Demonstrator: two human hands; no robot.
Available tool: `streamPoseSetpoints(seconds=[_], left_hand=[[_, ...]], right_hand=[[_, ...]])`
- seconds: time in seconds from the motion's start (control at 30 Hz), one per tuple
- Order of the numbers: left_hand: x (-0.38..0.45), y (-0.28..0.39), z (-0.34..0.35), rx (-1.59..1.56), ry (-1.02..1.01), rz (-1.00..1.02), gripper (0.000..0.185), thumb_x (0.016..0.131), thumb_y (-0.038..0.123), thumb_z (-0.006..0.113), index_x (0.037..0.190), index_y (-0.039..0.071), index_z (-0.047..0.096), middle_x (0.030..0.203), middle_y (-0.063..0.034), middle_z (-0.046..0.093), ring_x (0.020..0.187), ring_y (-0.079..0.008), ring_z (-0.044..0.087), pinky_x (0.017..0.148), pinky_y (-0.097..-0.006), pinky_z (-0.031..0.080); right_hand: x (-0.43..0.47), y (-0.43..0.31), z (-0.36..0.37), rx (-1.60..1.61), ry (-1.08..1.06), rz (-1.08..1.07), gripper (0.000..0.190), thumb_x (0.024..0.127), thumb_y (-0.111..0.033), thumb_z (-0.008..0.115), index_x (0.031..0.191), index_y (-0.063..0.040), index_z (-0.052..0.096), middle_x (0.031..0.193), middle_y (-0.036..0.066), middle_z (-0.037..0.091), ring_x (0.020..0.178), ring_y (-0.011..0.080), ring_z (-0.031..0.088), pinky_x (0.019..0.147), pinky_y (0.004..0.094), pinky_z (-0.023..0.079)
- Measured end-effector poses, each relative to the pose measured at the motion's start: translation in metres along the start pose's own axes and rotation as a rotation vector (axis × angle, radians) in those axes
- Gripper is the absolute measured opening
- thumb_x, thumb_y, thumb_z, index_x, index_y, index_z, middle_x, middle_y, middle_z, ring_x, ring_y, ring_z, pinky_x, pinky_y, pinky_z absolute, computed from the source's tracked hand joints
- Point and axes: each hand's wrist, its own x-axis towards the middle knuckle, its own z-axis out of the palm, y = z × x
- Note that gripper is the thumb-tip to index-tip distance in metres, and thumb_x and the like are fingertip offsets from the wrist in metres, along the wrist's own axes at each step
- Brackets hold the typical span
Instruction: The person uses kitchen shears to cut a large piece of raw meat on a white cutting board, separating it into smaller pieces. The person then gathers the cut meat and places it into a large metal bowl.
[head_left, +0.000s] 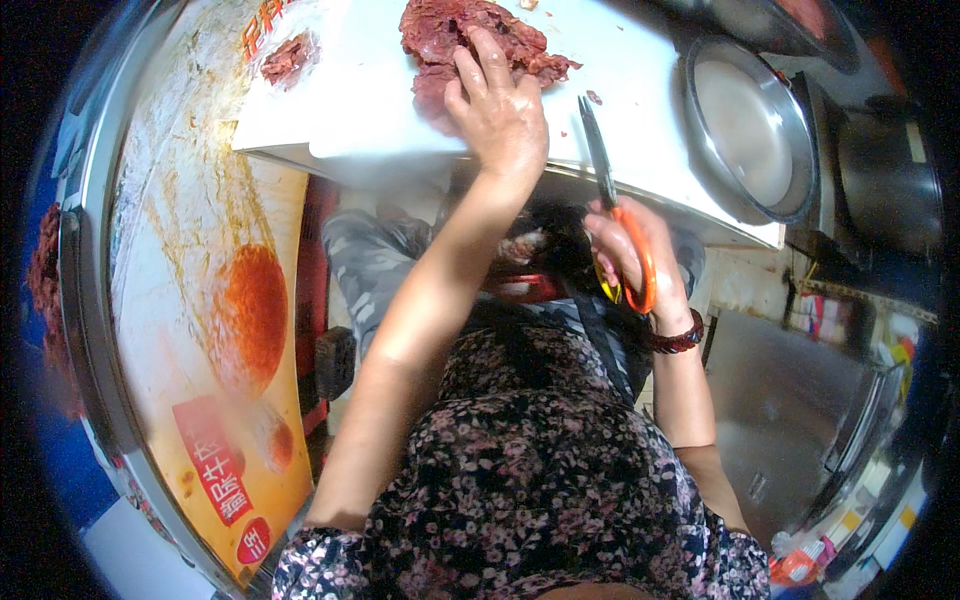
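Note:
A large piece of dark red meat (435, 30) lies on a white board (360, 112) at the top of the view. My left hand (504, 112) rests on it, palm down, with the fingers spread over its near side. To the right, just off the board's near edge, my right hand (637, 255) grips scissors (598, 150) with orange and yellow handles. The blades point up toward the board and look closed together. Small meat scraps (594, 97) lie between the scissors and the meat. Smaller meat pieces (289, 61) sit on clear plastic at the upper left.
A round metal basin (694, 127) with cloudy liquid or a pale bottom stands at the board's right. A dark pot (885, 180) is beyond it. On the left is a printed panel (172, 315) with a metal frame. My legs are under the work surface.

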Motion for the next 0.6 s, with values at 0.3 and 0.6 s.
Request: streamPoseSetpoints(seconds=[0.3,0.6], left_hand=[[-0.011,-0.004,0.007,0.030,0.058,0.048,0.014,0.075,0.011,0.066,0.086,0.006,0.075,0.146,-0.0278,0.039,0.125,-0.0443,0.045,0.092,-0.0500,0.038],[-0.003,0.000,-0.004,-0.072,-0.147,-0.076,0.015,0.081,0.012,0.064,0.085,0.003,0.075,0.151,-0.0298,0.028,0.134,-0.0477,0.031,0.099,-0.0540,0.031]], right_hand=[[0.002,-0.003,-0.002,0.008,0.035,-0.024,0.028,0.092,-0.024,0.065,0.106,-0.002,0.055,0.062,-0.003,0.049,0.046,0.0059,0.045,0.042,0.0194,0.035],[0.068,-0.021,-0.035,-0.628,0.325,-0.261,0.041,0.083,-0.032,0.073,0.092,0.006,0.063,0.072,0.016,0.063,0.067,0.0273,0.062,0.066,0.0380,0.050]])
